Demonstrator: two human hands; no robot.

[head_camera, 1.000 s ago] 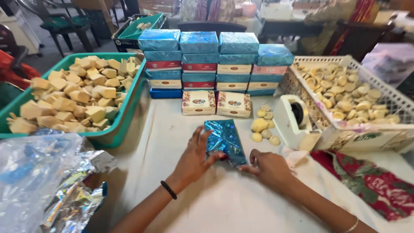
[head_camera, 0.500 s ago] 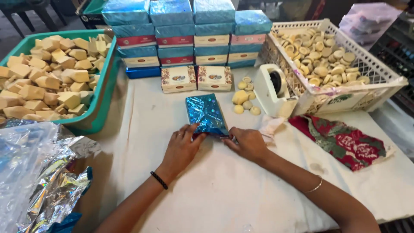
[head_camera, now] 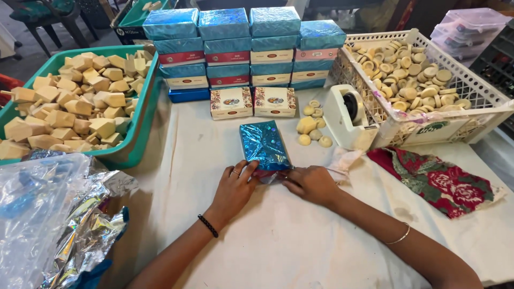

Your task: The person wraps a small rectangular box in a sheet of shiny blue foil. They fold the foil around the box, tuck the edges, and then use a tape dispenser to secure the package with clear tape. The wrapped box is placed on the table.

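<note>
Near the middle of the table, the left hand point(head_camera: 234, 188) and right hand point(head_camera: 310, 183) press flat on the near end of the blue foil-wrapped box point(head_camera: 264, 145), where the fold should be kept tight and even.

A small rectangular package wrapped in shiny blue foil point(head_camera: 264, 145) lies between the hands, its near end pinched by the left hand point(head_camera: 233, 188) and the right hand point(head_camera: 309, 183). Just beyond it stand two flat cream boxes with floral labels point(head_camera: 252, 101), side by side. Behind those rises a stack of blue-foil boxes point(head_camera: 243, 43) in four columns, some showing red, cream or pink label bands on their fronts. Far left of the left hand lies a heap of crinkled clear and silver wrapping film point(head_camera: 48, 214).
</note>
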